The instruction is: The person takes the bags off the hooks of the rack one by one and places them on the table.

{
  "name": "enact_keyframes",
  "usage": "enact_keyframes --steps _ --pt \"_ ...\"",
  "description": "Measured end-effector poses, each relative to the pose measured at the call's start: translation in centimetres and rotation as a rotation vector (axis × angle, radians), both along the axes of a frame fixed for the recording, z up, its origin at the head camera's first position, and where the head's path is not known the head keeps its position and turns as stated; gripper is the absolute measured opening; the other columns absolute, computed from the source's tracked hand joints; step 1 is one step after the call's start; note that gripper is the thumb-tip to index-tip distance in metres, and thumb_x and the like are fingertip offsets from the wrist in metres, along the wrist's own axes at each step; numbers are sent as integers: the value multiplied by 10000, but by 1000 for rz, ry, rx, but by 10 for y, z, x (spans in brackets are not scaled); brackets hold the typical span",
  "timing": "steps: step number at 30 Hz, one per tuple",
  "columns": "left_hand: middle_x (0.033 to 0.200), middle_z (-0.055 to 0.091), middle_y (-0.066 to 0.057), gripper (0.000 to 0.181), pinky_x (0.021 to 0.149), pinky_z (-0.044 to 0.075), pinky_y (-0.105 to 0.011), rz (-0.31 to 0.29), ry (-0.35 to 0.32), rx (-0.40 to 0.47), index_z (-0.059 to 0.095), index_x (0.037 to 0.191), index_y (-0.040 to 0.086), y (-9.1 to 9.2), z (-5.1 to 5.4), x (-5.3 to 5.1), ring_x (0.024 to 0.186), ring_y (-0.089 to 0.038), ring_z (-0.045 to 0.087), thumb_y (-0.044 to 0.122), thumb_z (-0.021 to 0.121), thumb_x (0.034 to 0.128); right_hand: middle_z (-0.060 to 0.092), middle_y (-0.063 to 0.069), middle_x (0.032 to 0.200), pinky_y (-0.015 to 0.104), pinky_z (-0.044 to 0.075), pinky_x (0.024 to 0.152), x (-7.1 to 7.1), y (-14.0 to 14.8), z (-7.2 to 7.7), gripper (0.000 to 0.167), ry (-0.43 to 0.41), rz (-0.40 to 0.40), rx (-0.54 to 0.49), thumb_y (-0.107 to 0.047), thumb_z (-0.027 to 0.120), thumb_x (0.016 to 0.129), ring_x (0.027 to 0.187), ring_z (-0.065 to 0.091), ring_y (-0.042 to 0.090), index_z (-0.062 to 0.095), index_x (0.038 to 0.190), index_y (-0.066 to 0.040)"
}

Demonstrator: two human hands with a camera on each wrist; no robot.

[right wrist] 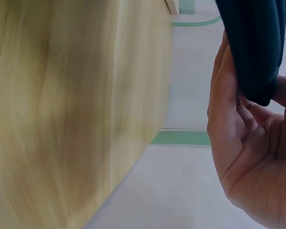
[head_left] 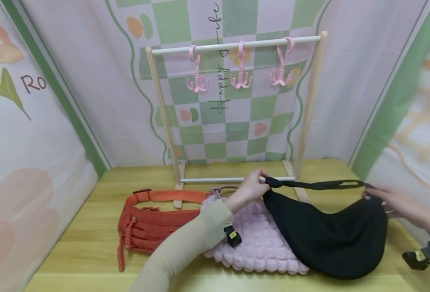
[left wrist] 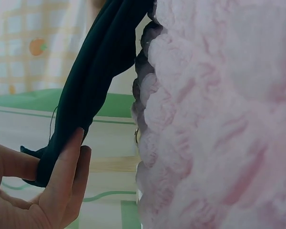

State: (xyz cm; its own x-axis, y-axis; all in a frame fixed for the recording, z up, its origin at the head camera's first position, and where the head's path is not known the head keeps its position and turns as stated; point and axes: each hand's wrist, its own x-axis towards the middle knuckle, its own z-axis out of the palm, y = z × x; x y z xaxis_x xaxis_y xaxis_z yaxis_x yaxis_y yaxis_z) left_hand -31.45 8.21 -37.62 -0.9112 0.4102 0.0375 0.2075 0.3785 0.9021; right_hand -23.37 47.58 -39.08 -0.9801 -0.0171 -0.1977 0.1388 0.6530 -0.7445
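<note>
A black shoulder bag (head_left: pixel 328 231) hangs between both hands, its strap (head_left: pixel 317 185) stretched across the top. My left hand (head_left: pixel 249 187) pinches the bag's left corner where the strap joins; the left wrist view shows thumb and fingers on the dark cloth (left wrist: pixel 81 95). At the right corner my right hand (head_left: pixel 401 205) grips the bag, and in the right wrist view the thumb and fingers close on its dark end (right wrist: pixel 257 52). Behind and left of the black bag lies a pink quilted bag (head_left: pixel 255 243), partly covered by it and by my left forearm.
A red waist bag (head_left: pixel 156 227) lies at the left of the wooden table (head_left: pixel 72 251). Behind stands a rack with a white top rail (head_left: pixel 218 47) and wooden posts (head_left: pixel 310 105). Three pink claw hooks (head_left: pixel 241 77) hang from the rail. Printed cloth walls surround the table.
</note>
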Motion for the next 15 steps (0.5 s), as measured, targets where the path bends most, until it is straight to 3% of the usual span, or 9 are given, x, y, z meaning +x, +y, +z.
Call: enact_keyframes --steps 4,5,11,15 --pt "790 619 -47 230 498 454 -207 -4 -17 -4 580 1053 78 0 0 1 629 -107 546 0 621 841 630 -112 969 341 573 692 0 0 -4 251 -15 9 -14 -396 327 1030 794 666 101 572 978 -409" --pt "771 604 -41 235 477 459 -216 -6 -30 -1 577 1054 76 0 -1 1 608 -114 547 -6 621 838 635 -78 997 339 572 694 0 0 -5 251 -13 16 -8 -393 326 1031 800 661 95 573 987 -406" --pt "731 563 -47 252 448 505 -278 -3 -139 46 563 1049 75 1 -3 0 577 -166 569 -44 615 833 597 187 1170 344 570 701 2 -1 -8 321 1 52 26 -351 328 1037 855 651 132 613 1112 -223" --pt "779 569 -74 256 485 547 -329 -1 -203 78 555 1055 68 2 -6 -2 630 -210 615 -49 615 835 537 302 1219 349 572 722 3 -2 -9 380 -17 69 21 -333 328 1040 953 647 284 585 1185 -93"
